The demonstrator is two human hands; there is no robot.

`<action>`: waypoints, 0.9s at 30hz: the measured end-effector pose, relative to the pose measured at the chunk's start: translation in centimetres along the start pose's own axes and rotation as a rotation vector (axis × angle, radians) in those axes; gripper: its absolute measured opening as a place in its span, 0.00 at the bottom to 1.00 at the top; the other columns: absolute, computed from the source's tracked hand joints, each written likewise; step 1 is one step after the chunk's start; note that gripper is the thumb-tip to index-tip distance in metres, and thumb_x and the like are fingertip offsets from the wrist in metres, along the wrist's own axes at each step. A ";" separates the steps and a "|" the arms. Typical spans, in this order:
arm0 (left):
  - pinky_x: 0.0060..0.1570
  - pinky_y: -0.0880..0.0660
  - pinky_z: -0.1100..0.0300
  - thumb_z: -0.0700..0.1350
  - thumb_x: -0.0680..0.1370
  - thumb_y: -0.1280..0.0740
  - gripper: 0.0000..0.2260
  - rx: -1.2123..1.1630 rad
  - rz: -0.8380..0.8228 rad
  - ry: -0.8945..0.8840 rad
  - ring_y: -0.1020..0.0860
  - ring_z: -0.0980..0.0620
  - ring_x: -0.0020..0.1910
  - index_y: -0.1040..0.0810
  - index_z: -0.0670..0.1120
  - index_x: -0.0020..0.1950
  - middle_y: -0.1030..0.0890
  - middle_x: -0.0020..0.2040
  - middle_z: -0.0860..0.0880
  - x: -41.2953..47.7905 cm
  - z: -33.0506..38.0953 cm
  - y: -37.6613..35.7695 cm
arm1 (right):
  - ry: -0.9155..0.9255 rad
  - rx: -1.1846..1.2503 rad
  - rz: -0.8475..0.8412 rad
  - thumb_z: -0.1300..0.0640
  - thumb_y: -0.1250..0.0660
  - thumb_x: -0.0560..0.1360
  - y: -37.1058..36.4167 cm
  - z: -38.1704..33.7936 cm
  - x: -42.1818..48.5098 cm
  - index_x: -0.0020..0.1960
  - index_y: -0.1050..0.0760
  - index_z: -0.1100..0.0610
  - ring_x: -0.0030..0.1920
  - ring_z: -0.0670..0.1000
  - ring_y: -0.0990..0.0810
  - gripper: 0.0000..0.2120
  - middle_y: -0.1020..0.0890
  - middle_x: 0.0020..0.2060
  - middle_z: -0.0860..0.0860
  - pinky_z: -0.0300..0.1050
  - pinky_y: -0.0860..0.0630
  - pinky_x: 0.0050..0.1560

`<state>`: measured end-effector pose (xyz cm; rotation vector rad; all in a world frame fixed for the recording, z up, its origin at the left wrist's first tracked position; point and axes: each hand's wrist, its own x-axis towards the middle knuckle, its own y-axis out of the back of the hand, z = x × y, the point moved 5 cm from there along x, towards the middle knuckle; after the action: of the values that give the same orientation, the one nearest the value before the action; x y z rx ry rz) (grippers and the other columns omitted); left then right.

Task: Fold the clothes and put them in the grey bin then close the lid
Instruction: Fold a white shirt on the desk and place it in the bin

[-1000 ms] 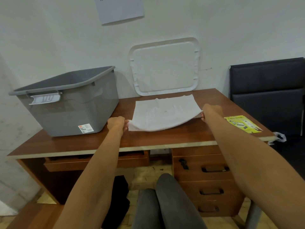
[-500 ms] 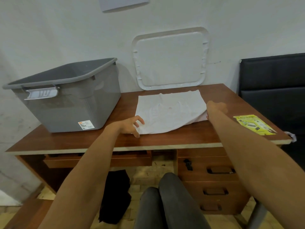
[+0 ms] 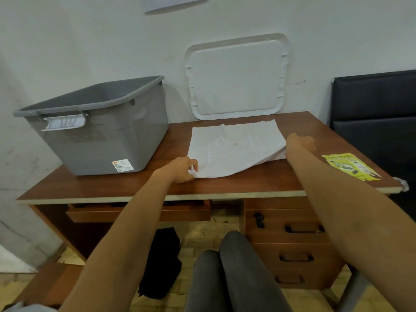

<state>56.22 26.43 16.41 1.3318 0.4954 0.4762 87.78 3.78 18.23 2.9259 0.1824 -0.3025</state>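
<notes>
The white fabric garment (image 3: 234, 149) lay spread flat on the brown wooden desk (image 3: 90, 188), right of centre, its near edge raised in a shallow curve off the surface. The left hand (image 3: 180, 168) pinched the near left corner between thumb and curled fingers; half a second before, this hand had been off the cloth with its fingers spread, and a second before it had gripped the same corner. The right hand (image 3: 300, 144) stayed at the near right corner, fingers curled down onto the cloth edge and gripping it; the fingertips were mostly hidden behind the back of the hand. The garment itself had not shifted on the desk. The grey plastic bin (image 3: 101, 131) stood open on the left part of the desk, well apart from the garment, unchanged. The white plastic lid (image 3: 236, 75) leaned upright against the wall just behind the garment. A yellow printed leaflet (image 3: 351, 165) lay near the right desk edge, beside the right forearm.
</notes>
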 end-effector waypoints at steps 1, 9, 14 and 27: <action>0.52 0.24 0.57 0.43 0.81 0.32 0.10 -0.004 0.021 0.008 0.24 0.49 0.54 0.22 0.52 0.61 0.23 0.58 0.49 0.0 -0.2 0.0 | -0.002 0.005 -0.002 0.54 0.34 0.77 0.1 -0.1 -0.1 0.68 0.24 0.61 0.55 0.60 0.17 0.21 0.18 0.59 0.57 0.55 0.17 0.56; 0.46 0.20 0.52 0.42 0.83 0.35 0.06 -0.108 0.335 0.159 0.22 0.49 0.45 0.28 0.50 0.59 0.20 0.50 0.46 -0.1 -2.6 1.9 | -0.043 0.107 -0.019 0.55 0.34 0.74 0.1 -0.7 0.8 0.59 0.20 0.60 0.38 0.54 0.17 0.17 0.15 0.46 0.55 0.50 0.15 0.45; 0.48 0.20 0.52 0.32 0.81 0.40 0.17 -0.034 0.260 0.072 0.23 0.49 0.44 0.32 0.52 0.62 0.25 0.51 0.48 1.7 -1.7 3.2 | -0.058 0.174 -0.056 0.62 0.34 0.77 -1.1 -1.8 2.0 0.53 0.19 0.64 0.26 0.47 0.25 0.08 0.19 0.36 0.54 0.40 0.24 0.28; 0.51 0.28 0.58 0.47 0.81 0.30 0.08 -0.286 0.029 0.218 0.26 0.50 0.57 0.26 0.50 0.57 0.25 0.60 0.49 5.5 -4.0 0.4 | -0.071 0.163 -0.051 0.60 0.31 0.78 -3.6 -1.0 5.5 0.55 0.19 0.62 0.27 0.46 0.22 0.08 0.17 0.37 0.53 0.39 0.22 0.30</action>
<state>58.23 32.92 15.80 1.0185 0.5656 0.6941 92.85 8.08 17.37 3.0684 0.2327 -0.4483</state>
